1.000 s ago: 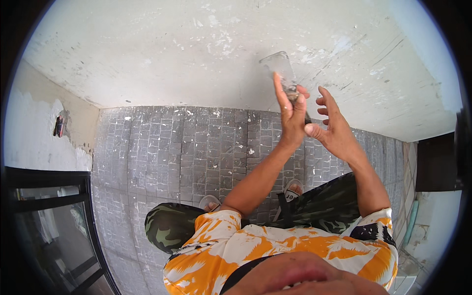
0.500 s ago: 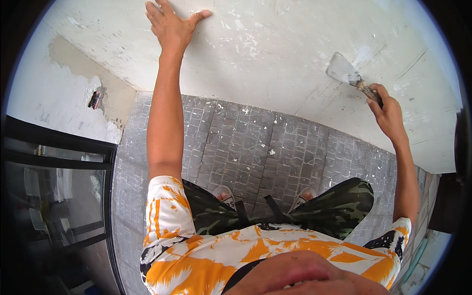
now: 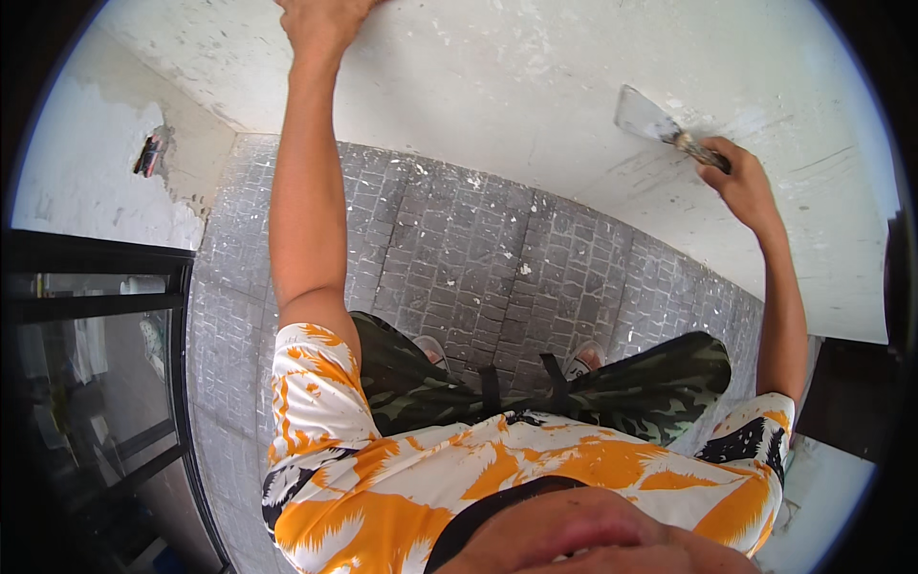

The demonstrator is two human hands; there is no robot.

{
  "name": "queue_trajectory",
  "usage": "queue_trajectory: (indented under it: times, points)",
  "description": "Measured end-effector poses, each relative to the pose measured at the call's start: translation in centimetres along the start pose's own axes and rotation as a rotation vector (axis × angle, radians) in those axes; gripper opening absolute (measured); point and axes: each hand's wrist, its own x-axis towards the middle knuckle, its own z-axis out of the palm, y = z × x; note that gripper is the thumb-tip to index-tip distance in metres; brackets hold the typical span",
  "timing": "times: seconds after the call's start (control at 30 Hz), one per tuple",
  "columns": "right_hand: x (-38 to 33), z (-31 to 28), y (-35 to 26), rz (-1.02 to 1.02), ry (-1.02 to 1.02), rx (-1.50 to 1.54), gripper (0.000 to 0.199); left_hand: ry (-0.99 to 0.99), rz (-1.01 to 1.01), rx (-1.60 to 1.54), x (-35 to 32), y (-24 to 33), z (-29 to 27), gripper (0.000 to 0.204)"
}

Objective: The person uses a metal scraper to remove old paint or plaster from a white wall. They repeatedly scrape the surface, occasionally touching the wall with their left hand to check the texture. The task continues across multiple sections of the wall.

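Observation:
My right hand [image 3: 744,182] is wrapped round the dark, worn handle of a putty knife [image 3: 648,115]. Its wide metal blade, smeared with whitish filler, points up and left against the off-white wall [image 3: 497,105]. Dark scuffs and pale patches mark the wall around the blade. My left arm reaches far forward, and my left hand [image 3: 325,21] rests at the wall near the top rim. Its thumb is stretched out to the side; the other fingers are mostly cut off by the picture's edge.
Grey block-patterned paving [image 3: 449,258] lies below, sprinkled with white flakes. On the left side wall, a hole with exposed wires [image 3: 150,153] sits amid rough white plaster. A black-framed glass door [image 3: 182,335] stands at the left. My feet in sandals [image 3: 585,362] are near the wall.
The whole view has shifted, with wall and floor higher in the picture. My left hand is now partly out of the top edge. The putty knife appears slightly further up and left.

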Motion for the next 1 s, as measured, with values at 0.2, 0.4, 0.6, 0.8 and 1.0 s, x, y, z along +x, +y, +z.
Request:
queue_trajectory:
  times: [0.2, 0.4, 0.6, 0.8, 1.0]
  points:
    - [0.0, 9.5, 0.5, -0.041, -0.191, -0.677, 0.026, -0.087, -0.113, -0.071, -0.1, 1.7, 0.1, 0.146]
    - [2.8, 14.6, -1.4, -0.195, -0.323, -0.633, 0.029, -0.371, -0.188, -0.039, -3.4, 7.3, -0.3, 0.156]
    - [2.2, 16.8, -2.8, -0.14, -0.37, -0.559, 0.039, -0.355, -0.209, 0.032, -4.4, 8.5, 2.0, 0.159]
    - [5.3, 24.5, -6.5, -0.182, -0.456, -0.614, 0.028, -0.369, -0.169, 0.072, -4.6, 7.5, 1.0, 0.158]
    - [4.9, 23.1, -7.8, -0.214, -0.504, -0.754, 0.024, -0.341, -0.175, 0.003, -4.8, 7.1, 1.7, 0.155]
